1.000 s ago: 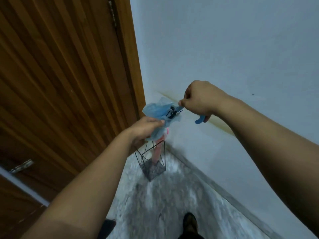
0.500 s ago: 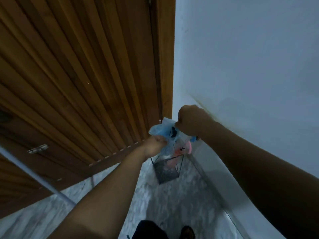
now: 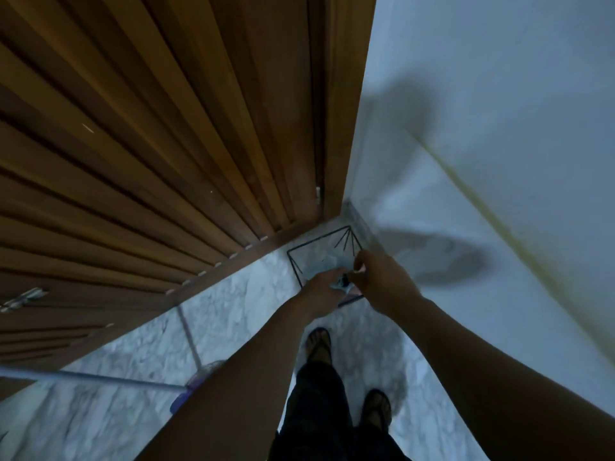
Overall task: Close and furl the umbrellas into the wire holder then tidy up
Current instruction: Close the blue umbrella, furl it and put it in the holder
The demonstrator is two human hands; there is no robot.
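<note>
The black wire holder point(image 3: 318, 240) stands on the floor in the corner between door and wall. Both hands hover right over its opening. Between them shows a small patch of the furled light-blue umbrella point(image 3: 339, 285), which reaches down into the holder. My left hand point(image 3: 317, 289) grips its fabric from the left. My right hand point(image 3: 382, 281) pinches its top end from the right. A pink sliver of a second umbrella point(image 3: 353, 291) peeks out under my right hand. Most of both umbrellas is hidden by my hands.
A slatted wooden door point(image 3: 166, 144) fills the left, a white wall point(image 3: 499, 128) the right. A long pale-handled mop point(image 3: 100, 380) with a purple head lies on the marble floor point(image 3: 233, 304) at lower left. My sandalled feet point(image 3: 319, 344) stand just behind the holder.
The view has tipped down toward the floor. Both hands have lowered the blue umbrella from chest height into the wire holder's opening.
</note>
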